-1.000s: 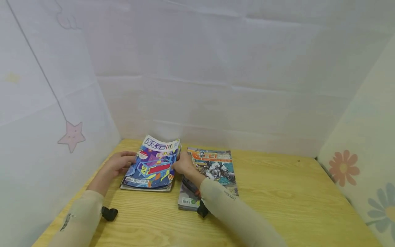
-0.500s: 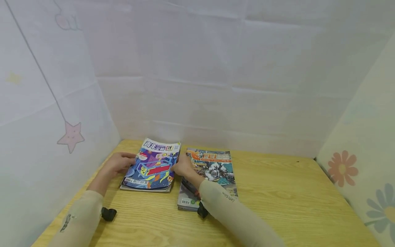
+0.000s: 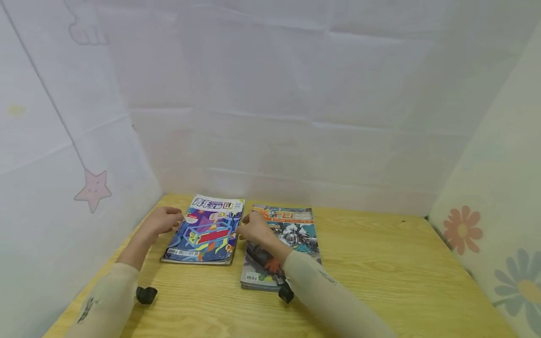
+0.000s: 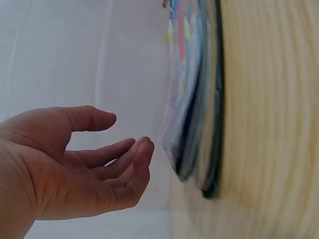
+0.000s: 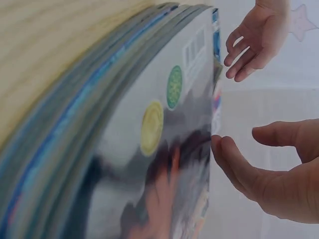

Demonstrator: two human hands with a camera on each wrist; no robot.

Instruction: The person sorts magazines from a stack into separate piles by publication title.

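- A pale wooden table (image 3: 380,281) with a visible grain fills the lower part of the head view; white sheeting hangs close behind it and to the left, bearing a pink star (image 3: 93,190); a cream cloth printed with flowers (image 3: 465,230) closes the right side
- Two piles lie side by side at the far left of the table, near the back sheet; the left magazine stack (image 3: 204,232) has a blue and purple cover on top, and the right magazine stack (image 3: 281,246) shows a teal and orange cover; a narrow strip of bare wood parts them
- The left hand (image 3: 162,220) sits at the left edge of the left magazine stack; the left wrist view shows its fingers relaxed and slightly bent, just beside the pages and holding nothing
- The right hand (image 3: 255,227) lies over the gap between the piles, above the near-left part of the right magazine stack; the right wrist view shows its fingers loosely extended, thumb apart, gripping nothing
- The left pile sits close to the table's left edge and the side sheet; the right half of the table is bare wood, as is the near strip in front of the piles
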